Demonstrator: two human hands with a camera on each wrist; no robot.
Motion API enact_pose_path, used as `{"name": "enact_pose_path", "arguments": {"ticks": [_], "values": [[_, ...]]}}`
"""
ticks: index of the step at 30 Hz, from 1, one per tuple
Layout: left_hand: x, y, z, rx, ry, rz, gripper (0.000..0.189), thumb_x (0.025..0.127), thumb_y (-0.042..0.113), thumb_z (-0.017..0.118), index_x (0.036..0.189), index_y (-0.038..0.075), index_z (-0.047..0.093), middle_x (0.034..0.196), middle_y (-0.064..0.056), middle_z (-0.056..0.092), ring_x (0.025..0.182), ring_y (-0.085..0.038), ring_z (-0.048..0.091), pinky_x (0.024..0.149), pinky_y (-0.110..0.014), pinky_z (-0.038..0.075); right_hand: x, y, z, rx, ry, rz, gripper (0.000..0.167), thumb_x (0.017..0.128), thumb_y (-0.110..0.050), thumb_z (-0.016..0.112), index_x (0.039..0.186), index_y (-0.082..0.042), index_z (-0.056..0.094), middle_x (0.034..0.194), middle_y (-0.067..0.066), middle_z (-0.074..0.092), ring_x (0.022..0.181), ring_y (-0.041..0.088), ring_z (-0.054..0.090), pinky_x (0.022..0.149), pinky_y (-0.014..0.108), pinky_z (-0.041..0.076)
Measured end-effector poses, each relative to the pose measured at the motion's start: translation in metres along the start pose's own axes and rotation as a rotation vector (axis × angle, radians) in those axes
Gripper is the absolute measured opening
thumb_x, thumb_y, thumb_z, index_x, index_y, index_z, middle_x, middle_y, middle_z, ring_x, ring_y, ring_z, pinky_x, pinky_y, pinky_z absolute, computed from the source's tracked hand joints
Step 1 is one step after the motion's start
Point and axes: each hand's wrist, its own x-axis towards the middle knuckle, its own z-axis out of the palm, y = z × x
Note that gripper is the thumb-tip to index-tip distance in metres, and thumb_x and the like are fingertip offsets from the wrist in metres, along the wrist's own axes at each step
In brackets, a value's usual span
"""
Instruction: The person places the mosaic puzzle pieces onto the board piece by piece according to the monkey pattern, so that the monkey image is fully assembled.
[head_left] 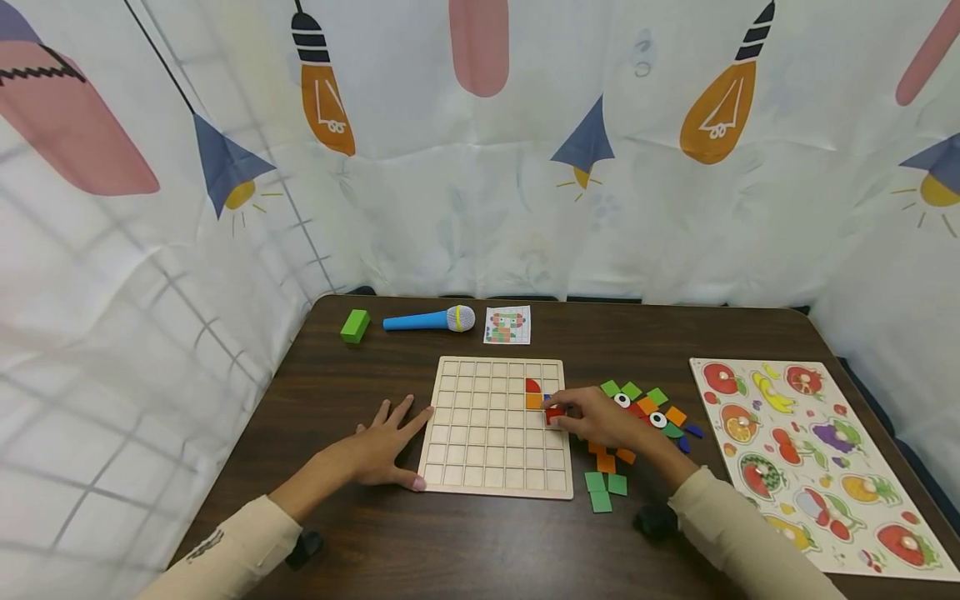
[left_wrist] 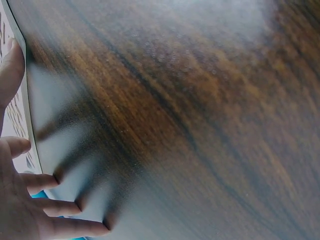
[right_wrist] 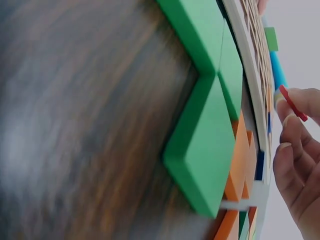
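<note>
A wooden grid board (head_left: 480, 433) lies on the dark table. My left hand (head_left: 381, 452) is spread at its left side, thumb and index finger touching the edge; in the left wrist view, the other fingertips of this hand (left_wrist: 25, 210) rest on the tabletop. Over the board's right columns, my right hand (head_left: 596, 417) pinches a small red tile (head_left: 553, 415), seen thin and edge-on as the red tile (right_wrist: 293, 103) in the right wrist view. A red rounded tile (head_left: 532, 386) and an orange square (head_left: 534, 402) sit in nearby cells. A bit of blue (head_left: 547, 398) shows beside my fingers.
Loose tiles lie right of the board, including green squares (head_left: 601, 501), orange ones (head_left: 606, 463) and round eye pieces (head_left: 657, 420). Behind it are a green block (head_left: 355, 326), a toy microphone (head_left: 416, 321) and a pattern card (head_left: 507, 326). A fruit board (head_left: 817, 467) lies far right.
</note>
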Motion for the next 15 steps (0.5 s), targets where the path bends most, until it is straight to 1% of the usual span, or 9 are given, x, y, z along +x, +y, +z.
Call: {"name": "enact_pose_path", "arguments": {"ticks": [4,8,11,15], "values": [[0.000,0.000,0.000,0.002,-0.001,0.000,0.109,0.080,0.064,0.073,0.162,0.021,0.016,0.167,-0.025,0.006,0.147,-0.061,0.009,0.097,-0.083,0.030,0.005,-0.004,0.006,-0.041,0.049,0.007,0.024,0.095,-0.020,0.071,0.118,-0.014,0.066,0.092,-0.002,0.064,0.065,0.009,0.054,0.058,0.022,0.049],[0.000,0.001,0.000,-0.003,-0.004,0.006,0.109,0.080,0.064,0.073,0.162,0.021,0.016,0.166,-0.025,0.006,0.146,-0.062,0.009,0.096,-0.083,0.029,0.009,-0.006,0.011,-0.079,0.100,0.007,0.017,0.095,-0.020,0.071,0.111,-0.017,0.067,0.087,-0.006,0.063,0.065,0.008,0.051,0.058,0.022,0.045],[0.001,0.000,0.001,-0.006,-0.006,0.006,0.109,0.080,0.063,0.073,0.162,0.021,0.016,0.166,-0.025,0.005,0.147,-0.062,0.008,0.097,-0.083,0.029,0.011,-0.006,0.014,-0.081,0.117,0.009,0.014,0.096,-0.018,0.070,0.109,-0.016,0.069,0.086,-0.006,0.064,0.066,0.008,0.051,0.060,0.023,0.046],[0.001,0.000,0.000,-0.006,-0.002,0.000,0.109,0.080,0.063,0.073,0.162,0.020,0.016,0.167,-0.025,0.005,0.147,-0.061,0.008,0.097,-0.083,0.028,0.014,-0.009,0.018,-0.067,0.132,0.043,0.013,0.094,-0.017,0.072,0.107,-0.015,0.072,0.084,-0.006,0.064,0.070,0.010,0.053,0.063,0.023,0.046]]}}
